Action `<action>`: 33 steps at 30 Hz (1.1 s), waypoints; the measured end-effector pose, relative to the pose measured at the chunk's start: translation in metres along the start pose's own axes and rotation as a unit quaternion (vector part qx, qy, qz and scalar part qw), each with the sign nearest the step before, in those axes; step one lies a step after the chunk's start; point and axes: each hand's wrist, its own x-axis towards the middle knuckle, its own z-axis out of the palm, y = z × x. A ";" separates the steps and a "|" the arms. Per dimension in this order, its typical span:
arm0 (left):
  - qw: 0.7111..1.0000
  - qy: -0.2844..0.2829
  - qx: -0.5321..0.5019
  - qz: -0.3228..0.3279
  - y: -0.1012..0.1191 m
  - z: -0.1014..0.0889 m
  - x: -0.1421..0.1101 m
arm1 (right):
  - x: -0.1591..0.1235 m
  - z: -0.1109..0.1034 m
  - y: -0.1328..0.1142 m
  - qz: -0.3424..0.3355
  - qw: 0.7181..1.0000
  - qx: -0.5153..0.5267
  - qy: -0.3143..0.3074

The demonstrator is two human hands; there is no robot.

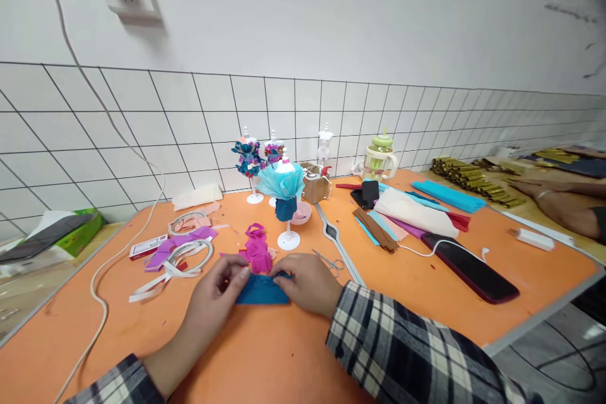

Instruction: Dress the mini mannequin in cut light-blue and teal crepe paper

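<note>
A strip of dark blue crepe paper [263, 292] lies near the front of the orange table, between my hands. My left hand [220, 287] pinches its upper left corner between thumb and fingers. At the upper right edge, my right hand [303, 281] is closed on the same strip with curled fingers. Just beyond lies crumpled magenta crepe paper [257, 249]. Behind it stands a small white dress form [288, 240] wearing a light blue ruffle [283, 183] and a dark blue band [285, 209]. Small scissors [331, 261] rest right of my right hand.
Decorated dress forms [248, 158], a pink bowl [301, 213] and a cardboard box [316, 186] stand behind. Ribbon rolls [189, 255] and a white cable [101, 309] lie left. Crepe paper rolls [416, 211] and a phone [473, 268] lie right. Another person's hand [544, 192] is far right.
</note>
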 end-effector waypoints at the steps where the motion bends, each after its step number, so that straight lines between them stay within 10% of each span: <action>1: 0.999 0.046 -0.027 -0.003 0.003 0.000 -0.002 | 0.001 0.000 0.000 0.043 0.998 0.030 0.036; 3: 0.997 0.056 -0.057 -0.006 0.009 0.002 -0.008 | 0.002 0.000 0.001 0.120 0.986 0.068 0.094; 8: 0.987 -0.123 -0.085 -0.057 0.013 0.027 -0.018 | 0.005 0.009 0.006 0.150 0.981 0.079 0.091; 15: 0.985 -0.062 -0.137 -0.086 0.002 0.037 -0.008 | 0.006 0.029 0.003 0.111 0.989 0.080 -0.058; 20: 0.991 -0.036 -0.113 -0.067 -0.008 0.019 -0.003 | 0.001 0.009 0.007 0.077 0.995 -0.065 0.008; 28: 0.962 -0.265 -0.044 0.040 0.014 0.019 -0.021 | 0.009 0.011 0.015 0.038 0.982 -0.181 -0.045; 33: 0.987 -0.132 -0.072 -0.057 0.013 0.019 -0.016 | 0.010 0.007 0.012 0.040 0.982 -0.184 -0.001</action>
